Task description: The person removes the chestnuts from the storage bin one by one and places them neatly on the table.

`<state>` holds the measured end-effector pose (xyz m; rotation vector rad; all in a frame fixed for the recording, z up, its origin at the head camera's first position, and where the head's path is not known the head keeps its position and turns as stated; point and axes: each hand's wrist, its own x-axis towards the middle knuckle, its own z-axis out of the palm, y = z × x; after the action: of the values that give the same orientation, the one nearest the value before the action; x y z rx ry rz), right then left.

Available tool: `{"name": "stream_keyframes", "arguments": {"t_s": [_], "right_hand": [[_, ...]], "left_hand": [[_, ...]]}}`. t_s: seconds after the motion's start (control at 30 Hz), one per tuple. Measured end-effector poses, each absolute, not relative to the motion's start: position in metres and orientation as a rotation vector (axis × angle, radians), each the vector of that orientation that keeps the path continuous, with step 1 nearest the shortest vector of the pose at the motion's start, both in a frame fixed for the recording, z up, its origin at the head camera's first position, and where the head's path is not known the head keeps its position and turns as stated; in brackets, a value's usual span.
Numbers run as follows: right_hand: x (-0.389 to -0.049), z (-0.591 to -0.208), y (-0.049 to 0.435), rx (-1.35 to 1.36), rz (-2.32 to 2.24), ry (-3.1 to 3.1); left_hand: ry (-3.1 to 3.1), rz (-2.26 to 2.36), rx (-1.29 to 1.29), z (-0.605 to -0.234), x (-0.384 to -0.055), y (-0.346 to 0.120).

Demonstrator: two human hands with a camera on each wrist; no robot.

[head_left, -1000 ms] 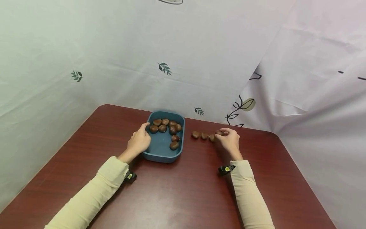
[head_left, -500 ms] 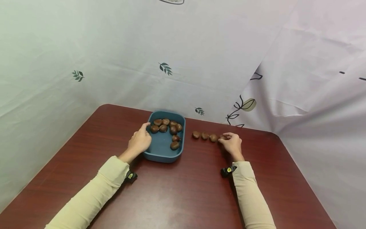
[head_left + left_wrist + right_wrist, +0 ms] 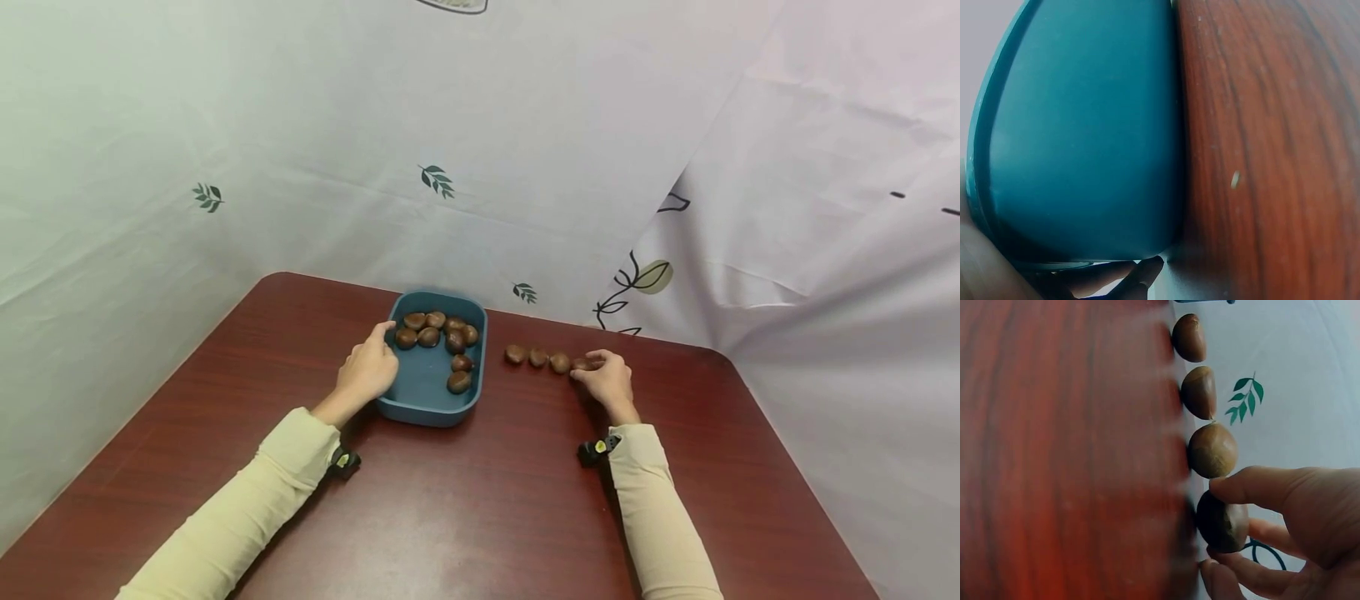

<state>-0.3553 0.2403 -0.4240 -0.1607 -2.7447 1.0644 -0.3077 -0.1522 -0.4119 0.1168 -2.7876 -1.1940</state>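
Note:
A blue plastic box [image 3: 423, 415] stands on the table with several brown chestnuts [image 3: 427, 337] inside, mostly toward its back and right side. My left hand [image 3: 365, 369] grips the box's left side; in the left wrist view its thumb lies by the rim and its fingers [image 3: 1141, 275] are at the outer wall. To the right of the box, three chestnuts [image 3: 537, 357] lie in a row on the tabletop. At the row's right end, my right hand [image 3: 611, 383] pinches another chestnut [image 3: 1222, 522] between thumb and fingers, close beside the third one.
The dark red wooden table [image 3: 465, 508] has rounded back corners. A pale cloth [image 3: 337, 125] with leaf prints hangs behind it and along both sides. A black wrist camera [image 3: 596, 450] sits at the right cuff, another at the left cuff.
My right hand has moved slightly right and toward me, bringing its chestnut down to the end of the row and then a touch left. The left hand and box have stayed put.

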Motion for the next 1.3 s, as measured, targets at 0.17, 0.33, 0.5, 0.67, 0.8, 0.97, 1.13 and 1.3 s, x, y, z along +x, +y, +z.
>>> {"name": "stream_keyframes", "arguments": {"t_s": [0.17,0.33,0.5,0.67,0.8,0.97,1.13,1.3], "right_hand": [[-0.353,-0.416,0.240,-0.171,1.033,-2.787],[-0.349,-0.405,0.233,-0.158,0.987,-2.858],[-0.345,-0.393,0.218,-0.106,0.922,-2.883],[-0.343,-0.382,0.196,-0.025,0.997,-2.823],[-0.339,-0.374,0.173,0.072,1.076,-2.739],[-0.332,-0.365,0.140,0.178,1.151,-2.692],[-0.327,-0.362,0.107,0.210,1.201,-2.692],[-0.326,-0.364,0.076,0.284,1.262,-2.656]], "left_hand": [[-2.785,-1.192,0.110,-0.413,-0.308,-0.152],[-2.783,-1.187,0.108,-0.413,-0.308,-0.152],[-2.784,-1.189,0.106,-0.414,-0.308,-0.152],[-2.784,-1.186,0.106,-0.412,-0.308,-0.152],[-2.786,-1.187,0.103,-0.411,-0.308,-0.152],[-2.783,-1.189,0.101,-0.410,-0.308,-0.152],[-2.785,-1.189,0.102,-0.412,-0.308,-0.152],[-2.793,-1.193,0.098,-0.414,-0.309,-0.152]]}}
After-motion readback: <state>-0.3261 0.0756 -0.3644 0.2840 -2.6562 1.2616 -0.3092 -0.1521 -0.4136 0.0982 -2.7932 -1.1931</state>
